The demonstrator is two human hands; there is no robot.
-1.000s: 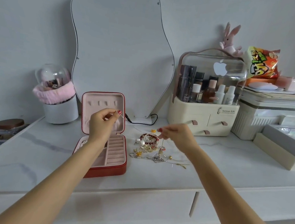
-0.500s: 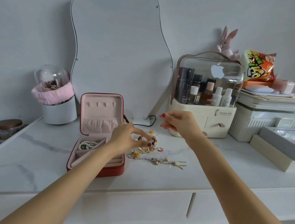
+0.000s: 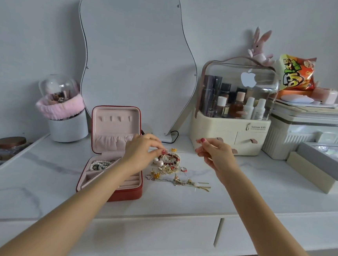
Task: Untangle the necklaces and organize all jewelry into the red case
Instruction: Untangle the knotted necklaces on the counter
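Two bare arms are reaching in from 6 o'clock over a white table (image 3: 35, 193). Nearest, at centre, gold chains (image 3: 187, 183) are lying tangled. At 9 o'clock of them the red case (image 3: 108, 159) is standing open, pearls (image 3: 100, 164) already in a compartment. Just beyond, the left hand (image 3: 141, 152) is pinching at the bracelet pile (image 3: 169, 160), probably to lift one piece. At 3 o'clock the right hand (image 3: 215, 152) is hovering with fingertips pressed together, seemingly around a fine chain; I cannot tell.
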